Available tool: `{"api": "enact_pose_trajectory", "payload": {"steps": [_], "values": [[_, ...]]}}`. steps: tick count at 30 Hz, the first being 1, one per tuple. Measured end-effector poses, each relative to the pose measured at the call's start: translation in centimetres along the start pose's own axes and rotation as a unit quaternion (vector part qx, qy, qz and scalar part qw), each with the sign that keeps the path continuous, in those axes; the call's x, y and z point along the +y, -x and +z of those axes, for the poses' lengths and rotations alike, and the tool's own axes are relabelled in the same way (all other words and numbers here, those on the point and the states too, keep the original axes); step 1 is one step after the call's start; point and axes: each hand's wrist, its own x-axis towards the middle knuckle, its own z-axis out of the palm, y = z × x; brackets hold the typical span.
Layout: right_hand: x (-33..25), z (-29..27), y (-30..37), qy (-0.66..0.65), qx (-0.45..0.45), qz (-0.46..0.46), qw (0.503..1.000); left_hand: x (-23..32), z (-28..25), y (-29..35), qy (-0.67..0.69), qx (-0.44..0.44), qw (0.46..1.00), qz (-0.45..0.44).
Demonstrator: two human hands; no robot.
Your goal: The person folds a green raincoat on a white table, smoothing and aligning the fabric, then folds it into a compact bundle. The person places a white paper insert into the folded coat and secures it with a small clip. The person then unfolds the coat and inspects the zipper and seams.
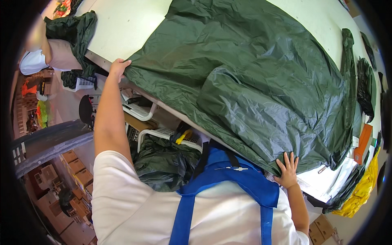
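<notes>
A large piece of dark green, shiny waterproof fabric (253, 81) lies spread and wrinkled over the white table (126, 24), with a raised, folded part toward its middle. At the table's near left edge, my left hand (118, 69) pinches a corner of it between thumb and fingers. My right hand (288, 170) lies on the fabric's near right edge, its fingers spread and pressing flat. Between the hands, the fabric's near edge runs along the table edge close to my blue apron (228, 171).
Below the table, white plastic baskets (161, 132) and a heap of dark green fabric (165, 163) sit at my left. To the right are an orange object (363, 143), white papers (326, 183) and yellow fabric (359, 196). Another person (61, 55) is at the far left.
</notes>
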Motion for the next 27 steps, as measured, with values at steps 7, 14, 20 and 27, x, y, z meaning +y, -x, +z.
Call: {"api": "enact_pose_trajectory", "payload": {"steps": [7,14,20,27], "values": [[-3.1,-3.5,0.1,-0.03,-0.038,0.042,0.998,-0.9,-3.4,2.3,0.13,-0.188,0.965,-0.128],[2.2,-3.2,2.3,-0.23,0.167,0.131,0.95,16.9,-4.5,3.6,0.301,-0.199,0.915,0.181],[3.4,-7.5,3.8,-0.321,0.206,0.197,0.903,18.6,-4.7,11.0,0.581,-0.069,0.758,0.287],[1.9,-7.6,3.2,-0.254,0.177,0.188,0.932,17.0,7.6,9.1,0.443,-0.269,0.832,0.198]]}}
